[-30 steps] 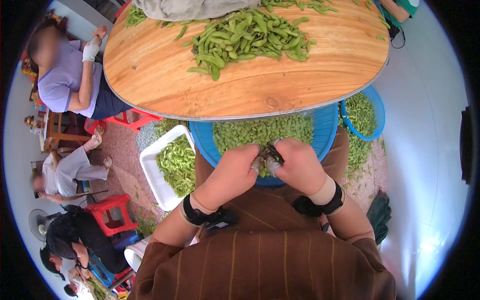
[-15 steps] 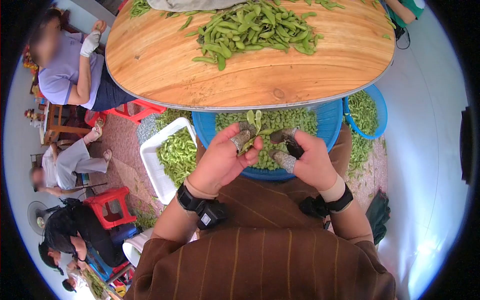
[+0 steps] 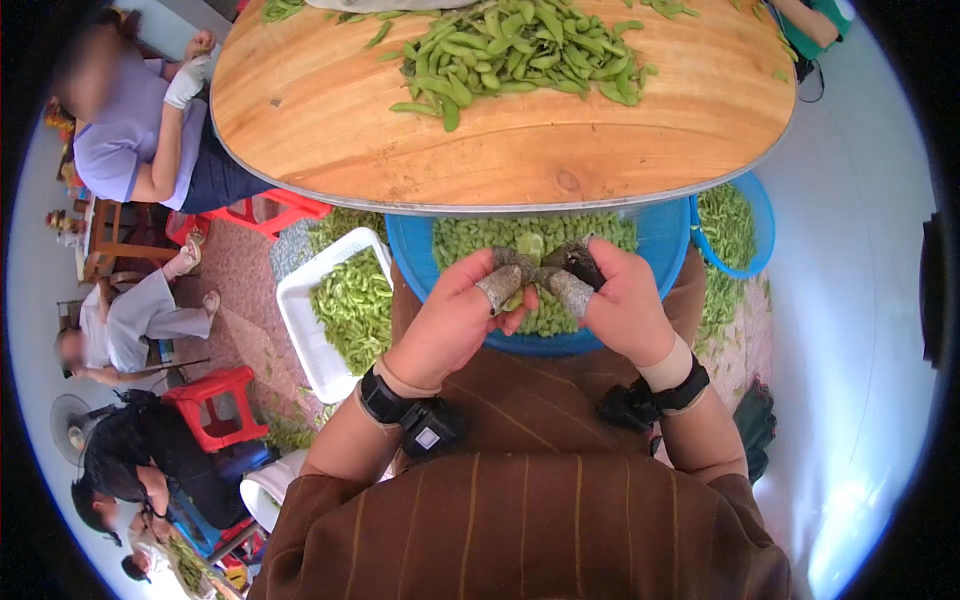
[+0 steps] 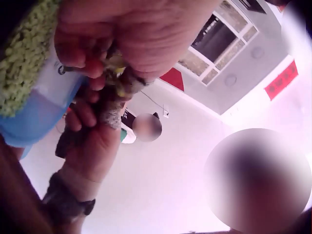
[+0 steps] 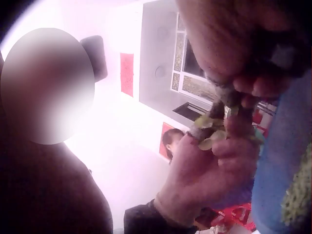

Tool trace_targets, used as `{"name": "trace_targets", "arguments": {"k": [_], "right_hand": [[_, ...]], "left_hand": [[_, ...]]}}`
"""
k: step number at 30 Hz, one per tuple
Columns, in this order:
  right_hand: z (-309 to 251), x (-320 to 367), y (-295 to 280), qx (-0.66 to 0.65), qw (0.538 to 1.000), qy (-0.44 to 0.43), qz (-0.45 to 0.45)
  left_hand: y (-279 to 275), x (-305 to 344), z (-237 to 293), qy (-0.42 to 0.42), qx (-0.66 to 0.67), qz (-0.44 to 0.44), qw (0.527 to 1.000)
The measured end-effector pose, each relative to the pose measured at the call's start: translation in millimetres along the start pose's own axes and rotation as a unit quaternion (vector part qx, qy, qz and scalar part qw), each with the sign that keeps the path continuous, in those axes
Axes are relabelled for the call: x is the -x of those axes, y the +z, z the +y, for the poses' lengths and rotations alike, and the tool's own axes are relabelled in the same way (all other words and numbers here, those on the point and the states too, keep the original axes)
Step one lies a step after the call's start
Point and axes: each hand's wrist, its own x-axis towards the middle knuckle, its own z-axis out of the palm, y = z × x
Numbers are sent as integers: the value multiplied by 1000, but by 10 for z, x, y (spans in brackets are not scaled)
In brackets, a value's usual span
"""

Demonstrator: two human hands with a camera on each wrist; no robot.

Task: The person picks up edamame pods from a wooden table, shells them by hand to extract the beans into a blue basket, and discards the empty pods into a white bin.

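Note:
Both hands meet over a blue basin [image 3: 660, 250] of shelled green beans [image 3: 600, 232]. The left hand [image 3: 445, 310] pinches green pods [image 3: 530, 243] between wrapped thumb and fingers; split pods [image 5: 207, 143] show by it in the right wrist view. The right hand [image 3: 632, 305], its thumb and fingertips also wrapped, grips the same small bunch from the other side. In the left wrist view the left palm [image 4: 146, 39] is close to the camera and the right hand [image 4: 95, 146] lies beyond it. The fingers hide part of the pods.
A wooden table [image 3: 400, 165] with a heap of pods [image 3: 520, 55] overhangs the basin. A white basket [image 3: 330, 372] of pods stands left, a blue basket [image 3: 765, 225] right. Red stools [image 3: 215, 405] and several seated people are at the left.
The hands parted from about a second ago to half a second ago, the left holding pods. Now the right hand has moved left and its fingertips meet the left hand's at the pods.

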Motion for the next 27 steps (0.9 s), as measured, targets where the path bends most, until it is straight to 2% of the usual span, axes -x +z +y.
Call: {"name": "trace_targets", "arguments": {"k": [1, 4, 5, 6, 7, 8, 10, 11, 14, 16, 19, 22, 23, 24, 25, 26, 27], "right_hand": [[-31, -34, -34, 1, 1000, -5, 0], [-41, -52, -94, 58, 998, -5, -31], [-24, -45, -90, -1, 998, 31, -47], [-13, -36, -83, -60, 994, 66, -64], [-8, -19, -74, -60, 994, 66, -65], [-2, 7, -62, -94, 991, 63, -67], [-6, 14, -42, -126, 988, 55, -66], [-45, 49, -41, -116, 990, 52, -67], [-124, 97, -46, -103, 991, 49, -73], [-143, 113, -45, -100, 991, 46, -78], [-139, 111, -59, -97, 992, 34, -73], [-88, 103, -86, -125, 986, 56, -95], [-94, 106, -88, -188, 974, 77, -104], [-96, 112, -88, -250, 957, 99, -113], [-118, 120, -85, -248, 957, 99, -114], [-156, 136, -78, -299, 939, 125, -116], [-173, 156, -69, -351, 917, 153, -116]], "left_hand": [[4, -10, 28, 15, -81, -8, 997], [74, -17, 50, 62, -106, -15, 992], [69, -12, 89, 62, -106, -15, 992], [44, -4, 145, 17, -121, -6, 993], [29, 0, 173, -29, -135, 4, 990], [24, -2, 151, -29, -135, 5, 990], [-10, -56, 92, 30, -71, 22, 997], [0, -57, 72, 30, -72, 22, 997], [33, -62, 29, 42, -125, 42, 990], [42, -65, 11, 78, -156, 5, 985], [60, -57, 16, 104, -173, -1, 979], [-14, -83, -69, 130, -211, -3, 969], [-36, -79, -66, 132, -212, -4, 968], [-36, -60, -28, 59, -75, -34, 995], [-36, -49, -11, -15, 66, -61, 996], [-41, -42, -28, -14, 68, -60, 996], [-52, -35, -60, -71, 212, -110, 969]]}}
